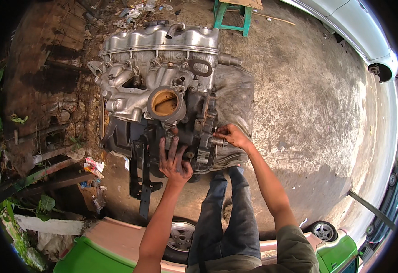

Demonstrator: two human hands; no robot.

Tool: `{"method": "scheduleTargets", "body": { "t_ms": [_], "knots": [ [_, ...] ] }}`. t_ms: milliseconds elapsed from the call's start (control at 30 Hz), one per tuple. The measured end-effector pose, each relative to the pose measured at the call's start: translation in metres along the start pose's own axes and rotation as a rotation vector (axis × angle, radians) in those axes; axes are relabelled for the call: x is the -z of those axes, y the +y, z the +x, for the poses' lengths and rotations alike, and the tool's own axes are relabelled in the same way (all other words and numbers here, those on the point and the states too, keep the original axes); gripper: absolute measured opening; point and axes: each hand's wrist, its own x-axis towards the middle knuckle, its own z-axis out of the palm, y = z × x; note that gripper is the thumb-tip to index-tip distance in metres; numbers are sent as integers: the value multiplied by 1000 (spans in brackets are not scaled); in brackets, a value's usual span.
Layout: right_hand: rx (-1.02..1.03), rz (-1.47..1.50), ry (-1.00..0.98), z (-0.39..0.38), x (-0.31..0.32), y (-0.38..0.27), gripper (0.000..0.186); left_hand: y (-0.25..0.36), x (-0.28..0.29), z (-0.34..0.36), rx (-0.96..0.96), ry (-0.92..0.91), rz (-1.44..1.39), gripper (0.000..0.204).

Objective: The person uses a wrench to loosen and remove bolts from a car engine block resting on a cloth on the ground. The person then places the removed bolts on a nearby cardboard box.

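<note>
In front of me stands a car engine [139, 73] with a ribbed silver cover on top and an intake manifold [128, 102] on its near side. A round throttle opening [166, 102], brownish inside, faces up. My left hand [175, 164] rests on the dark lower engine block with its fingers stretched and apart, below that opening. At the engine's right end, my right hand [234, 135] has thumb and fingers pinched together beside a short metal pipe stub [216, 141]. Whatever sits between those fingertips is too small to make out. A black metal bracket [139, 170] projects from the block's near left side.
A dirty grey cloth sheet [235, 95] lies under the engine's right side. Rubble and litter [94, 168] border the left. A green stool [233, 18] stands beyond the engine, a silver car [349, 27] at far right. Wheels and green-and-pink bodywork [108, 243] are at the lower edge.
</note>
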Motion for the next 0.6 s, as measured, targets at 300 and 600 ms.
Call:
{"method": "scheduleTargets", "body": {
  "t_ms": [300, 600],
  "knots": [
    [-46, -382, 51, 1, 2, -13, 27, 0, 0, 0, 0, 1, -7, 36],
    [-107, -252, 101, -12, -4, -42, 19, -1, 1, 0, -7, -10, -3, 35]
  ]
}}
